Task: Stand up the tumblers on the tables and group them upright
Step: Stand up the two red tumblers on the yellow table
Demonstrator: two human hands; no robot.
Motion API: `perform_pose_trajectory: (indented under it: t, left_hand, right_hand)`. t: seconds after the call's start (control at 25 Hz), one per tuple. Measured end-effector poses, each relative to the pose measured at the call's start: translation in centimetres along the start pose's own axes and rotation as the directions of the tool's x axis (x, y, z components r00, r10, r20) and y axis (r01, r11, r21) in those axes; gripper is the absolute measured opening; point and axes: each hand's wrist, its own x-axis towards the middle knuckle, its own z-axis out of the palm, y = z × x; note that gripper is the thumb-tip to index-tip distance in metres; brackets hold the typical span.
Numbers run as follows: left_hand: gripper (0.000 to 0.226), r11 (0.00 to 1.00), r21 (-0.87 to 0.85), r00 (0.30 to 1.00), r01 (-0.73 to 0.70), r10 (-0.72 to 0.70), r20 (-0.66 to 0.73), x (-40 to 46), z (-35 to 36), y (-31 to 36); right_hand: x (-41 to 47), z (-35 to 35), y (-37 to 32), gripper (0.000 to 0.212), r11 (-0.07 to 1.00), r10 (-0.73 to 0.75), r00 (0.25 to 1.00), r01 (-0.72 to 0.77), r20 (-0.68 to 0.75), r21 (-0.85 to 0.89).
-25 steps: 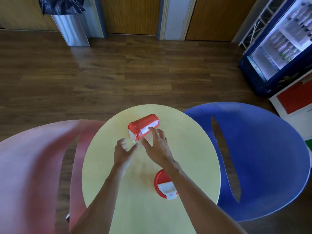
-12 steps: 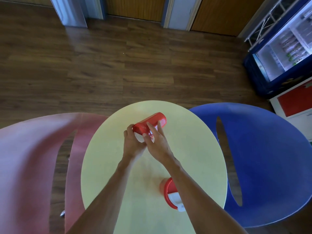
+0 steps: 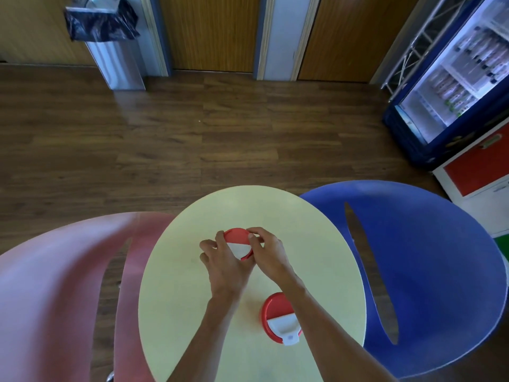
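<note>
A red tumbler (image 3: pixel 237 241) with a red-and-white lid stands upright near the middle of the round pale-yellow table (image 3: pixel 316 244); I see mostly its lid from above. My left hand (image 3: pixel 223 260) grips its left side and my right hand (image 3: pixel 268 252) grips its right side, both closed around it. A second red tumbler (image 3: pixel 276 312) with the same lid stands upright nearer to me, partly hidden under my right forearm.
A pink chair (image 3: pixel 55 285) sits at the table's left and a blue chair (image 3: pixel 429 260) at its right. Beyond is wooden floor, a bin with a black bag (image 3: pixel 110 37) at the far wall, and a drinks fridge (image 3: pixel 451 86) at the right.
The far tumbler lay on its side a second ago. Both hands closed on it and tipped it up; it now stands upright between them.
</note>
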Motion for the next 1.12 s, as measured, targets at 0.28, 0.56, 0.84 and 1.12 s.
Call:
perform_pose_trajectory:
  t: [0.28,0.56,0.84,1.12]
  left_hand:
    - [0.098,0.998,0.038,0.994,-0.050,0.046,0.097,-1.4,0.3,0.0]
    - [0.100,0.982,-0.110,0.983,-0.157,0.166,0.078,-3.3,-0.1,-3.8]
    - [0.090,0.955,-0.116,0.960,-0.274,0.279,0.028,-3.8,0.5,-4.4]
    - [0.105,0.972,0.187,0.989,-0.141,0.131,0.067,-1.6,0.2,-0.6]
  right_hand:
    - [-2.2,-1.9,1.1,0.032,0.999,0.054,0.997,-0.054,0.053,-0.009]
    - [-8.9,-5.1,5.0,0.024,0.985,0.132,0.973,-0.107,-0.191,0.134]
    - [-13.5,-3.5,7.9,0.025,0.979,0.158,0.966,-0.127,-0.204,0.158]
    - [-13.8,-2.6,6.2,0.038,0.996,0.094,0.986,-0.094,-0.138,0.004]
